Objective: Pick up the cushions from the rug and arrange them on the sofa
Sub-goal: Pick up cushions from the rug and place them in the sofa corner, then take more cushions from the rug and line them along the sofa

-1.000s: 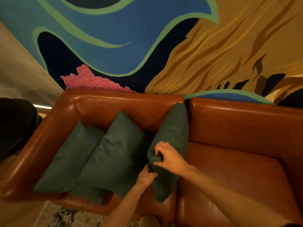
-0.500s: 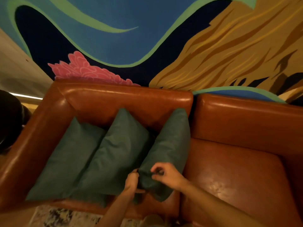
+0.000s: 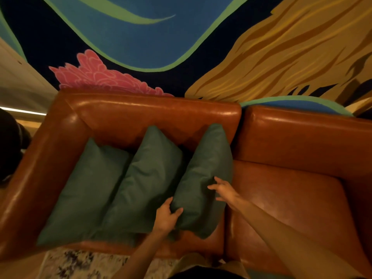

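Pinching the third cushion (image 3: 203, 178) with my left hand (image 3: 167, 216), I've spread my right hand (image 3: 225, 191) open off it. It now leans upright on the sofa (image 3: 281, 198) beside two others; seemingly nearly done.

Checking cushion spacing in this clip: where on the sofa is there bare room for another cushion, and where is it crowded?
The right seat is bare, bordered by the right cushion, the backrest and the right hand. The left seat is crowded: the left cushion and middle cushion overlap, and the left hand grips the right cushion's lower corner.
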`<state>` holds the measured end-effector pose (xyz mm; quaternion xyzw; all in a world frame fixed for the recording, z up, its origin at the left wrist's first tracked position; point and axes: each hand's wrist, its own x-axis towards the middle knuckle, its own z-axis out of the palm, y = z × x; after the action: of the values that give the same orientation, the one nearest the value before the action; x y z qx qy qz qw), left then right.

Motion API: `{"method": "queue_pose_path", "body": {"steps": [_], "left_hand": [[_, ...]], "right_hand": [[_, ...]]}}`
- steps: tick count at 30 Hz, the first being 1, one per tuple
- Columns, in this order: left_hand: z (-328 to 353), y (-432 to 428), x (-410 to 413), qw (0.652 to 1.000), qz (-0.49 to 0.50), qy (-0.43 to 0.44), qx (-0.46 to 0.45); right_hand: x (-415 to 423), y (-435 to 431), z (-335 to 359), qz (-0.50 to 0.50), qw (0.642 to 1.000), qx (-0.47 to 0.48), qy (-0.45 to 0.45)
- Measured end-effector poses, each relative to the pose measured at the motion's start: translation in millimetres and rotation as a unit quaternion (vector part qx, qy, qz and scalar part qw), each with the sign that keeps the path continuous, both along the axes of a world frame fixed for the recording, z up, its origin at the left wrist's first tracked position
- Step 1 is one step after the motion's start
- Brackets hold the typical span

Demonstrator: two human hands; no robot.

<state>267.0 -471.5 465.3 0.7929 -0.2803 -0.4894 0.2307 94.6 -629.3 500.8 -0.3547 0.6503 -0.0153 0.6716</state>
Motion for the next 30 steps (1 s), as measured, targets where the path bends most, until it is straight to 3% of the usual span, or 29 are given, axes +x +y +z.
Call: {"method": "queue_pose_path", "body": {"steps": [8,15,18,22,30], "left_hand": [[-4,33,4,0.996,-0.024,-0.025,0.076],[24,32,-30,0.981,-0.018,-0.154,-0.118],[50,29,-71,0.985,0.010,-0.043,-0.167],[66,62,-158,0.984,0.006,0.071,-0.162],[55,154,-289,0.984,0.004,0.136,-0.117]], "right_hand": [[-28,36,-2,0.052,0.998,-0.035,-0.020],[-96,79,20,0.016,0.998,-0.055,-0.031],[-139,103,31,0.013,0.996,-0.072,-0.047],[-213,150,42,-0.002,0.994,-0.086,-0.069],[-333,247,26,0.010,0.996,-0.081,-0.039]]}}
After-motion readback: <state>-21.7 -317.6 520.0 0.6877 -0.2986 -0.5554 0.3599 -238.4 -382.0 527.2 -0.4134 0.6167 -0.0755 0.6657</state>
